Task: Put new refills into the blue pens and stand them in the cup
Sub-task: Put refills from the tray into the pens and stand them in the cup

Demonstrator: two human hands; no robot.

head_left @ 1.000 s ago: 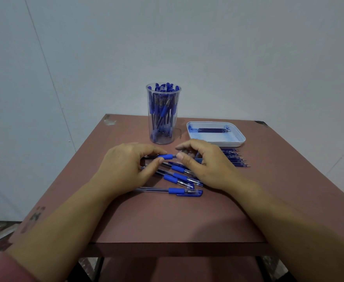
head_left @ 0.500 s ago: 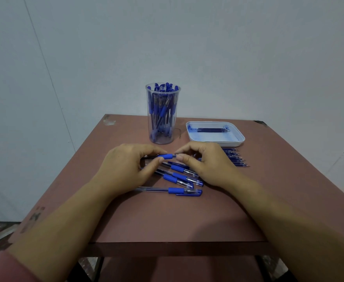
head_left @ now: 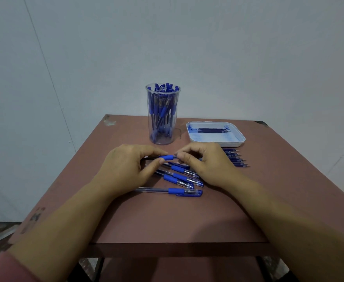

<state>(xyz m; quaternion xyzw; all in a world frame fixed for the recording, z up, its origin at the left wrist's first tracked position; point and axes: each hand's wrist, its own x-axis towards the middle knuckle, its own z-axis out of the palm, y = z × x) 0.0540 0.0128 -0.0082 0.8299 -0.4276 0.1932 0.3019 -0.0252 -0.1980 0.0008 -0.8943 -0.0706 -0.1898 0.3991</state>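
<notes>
A reddish-brown square table point(head_left: 167, 220) stood before a plain pale grey-blue wall point(head_left: 248, 58), its far corners chipped. A shallow white plastic tray point(head_left: 234, 143) sat toward its far right side.

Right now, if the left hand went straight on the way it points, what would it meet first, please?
Probably the right hand: the left hand points rightward along the pen both pinch, and the right fingertips lie just past its blue grip.

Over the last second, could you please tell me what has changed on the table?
Very little: the right hand arched its fingers slightly at the held pen. The left hand still grips it too. Loose pens, cup, tray and refills stayed put.
</notes>
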